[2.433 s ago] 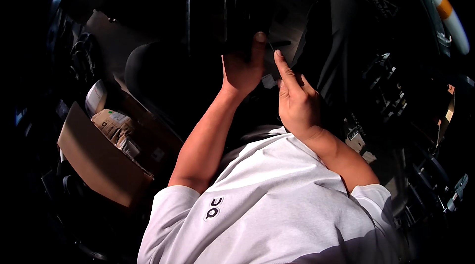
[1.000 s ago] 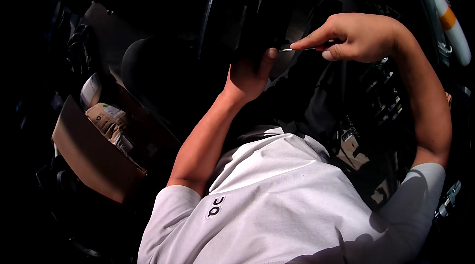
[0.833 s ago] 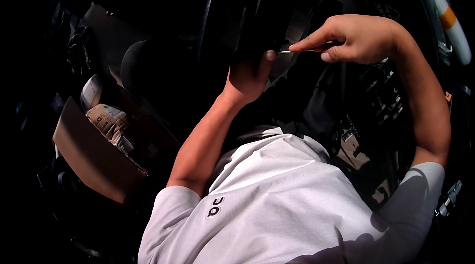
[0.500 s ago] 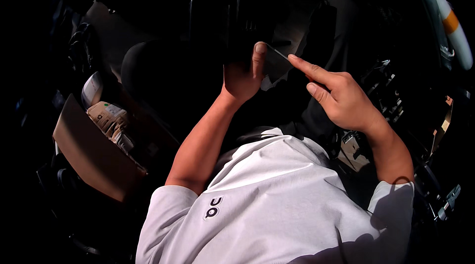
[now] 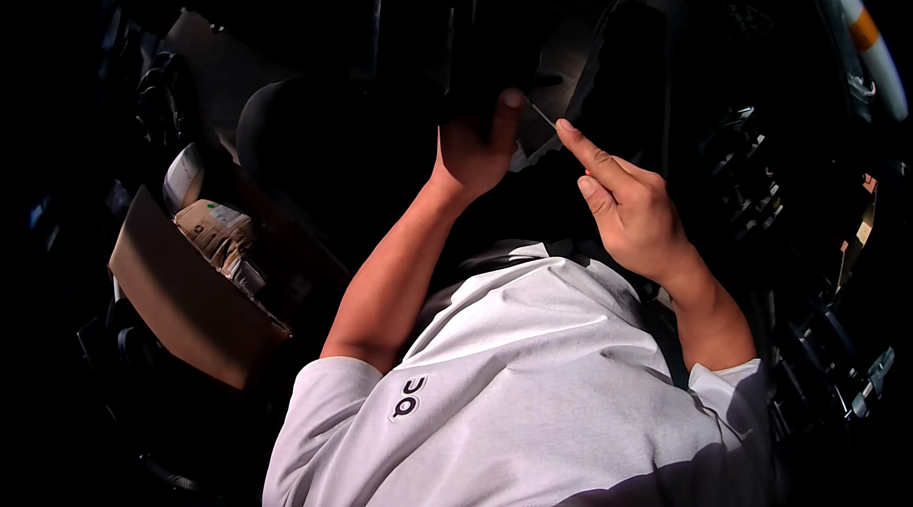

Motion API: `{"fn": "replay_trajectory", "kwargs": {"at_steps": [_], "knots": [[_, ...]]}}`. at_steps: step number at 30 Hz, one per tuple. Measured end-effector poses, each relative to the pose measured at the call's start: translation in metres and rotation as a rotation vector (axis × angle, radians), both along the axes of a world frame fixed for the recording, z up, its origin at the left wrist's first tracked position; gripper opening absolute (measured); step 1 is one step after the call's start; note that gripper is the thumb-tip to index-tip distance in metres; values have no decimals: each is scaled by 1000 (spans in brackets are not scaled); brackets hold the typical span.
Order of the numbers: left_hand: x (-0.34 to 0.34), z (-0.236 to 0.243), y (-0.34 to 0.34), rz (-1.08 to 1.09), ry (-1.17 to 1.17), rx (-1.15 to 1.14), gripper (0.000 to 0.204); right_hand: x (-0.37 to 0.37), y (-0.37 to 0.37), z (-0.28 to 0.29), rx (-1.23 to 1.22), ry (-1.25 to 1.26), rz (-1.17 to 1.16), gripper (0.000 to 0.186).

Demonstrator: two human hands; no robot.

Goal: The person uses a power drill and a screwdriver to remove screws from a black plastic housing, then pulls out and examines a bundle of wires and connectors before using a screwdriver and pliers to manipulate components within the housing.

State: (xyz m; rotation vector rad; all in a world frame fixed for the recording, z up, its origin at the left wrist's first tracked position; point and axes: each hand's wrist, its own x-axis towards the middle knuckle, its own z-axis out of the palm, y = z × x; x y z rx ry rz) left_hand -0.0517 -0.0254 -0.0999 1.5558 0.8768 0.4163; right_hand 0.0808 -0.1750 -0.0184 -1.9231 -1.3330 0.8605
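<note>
R hand (image 5: 632,212) has fingers closed on a thin tool (image 5: 542,114), index stretched along the shaft, thumb just under; the grip end is mostly hidden in the palm, only a fleck of red (image 5: 589,173) showing. Tool's in front of the torso, btwn the hands, shaft slanting up-left, far end near L thumb; can't tell if it touches anything. Prob. light, stiff, smooth metal, so a bit slippery on the shaft; best held at the grip end w/ index as guide. L hand (image 5: 473,150) is at the lower edge of a dark panelled piece (image 5: 463,46), thumb up; its other fingers are lost in shadow, so can't tell if they clamp. Piece looks rigid, wt. unclear; edges prob. the best hold. Vs. 1.0 s ago: R hand is lower, closer to the body, shaft slanted instead of near level, R forearm no longer arched out wide.
</note>
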Motion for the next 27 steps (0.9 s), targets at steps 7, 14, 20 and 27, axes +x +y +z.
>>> {"fn": "replay_trajectory", "kwargs": {"at_steps": [7, 14, 20, 27], "knots": [[0, 1, 1, -21, -33, 46, 48, 0, -1, -3, 30, -33, -12, 60], [0, -1, 0, -15, -28, 31, 45, -1, 4, 2, 12, -63, -17, 60], [0, -1, -1, 15, 4, -9, 42, -6, 0, 2, -26, -155, -28, 60], [1, 1, 0, -1, 36, -24, 44, -16, 0, -1, 0, -259, -54, 60]]}}
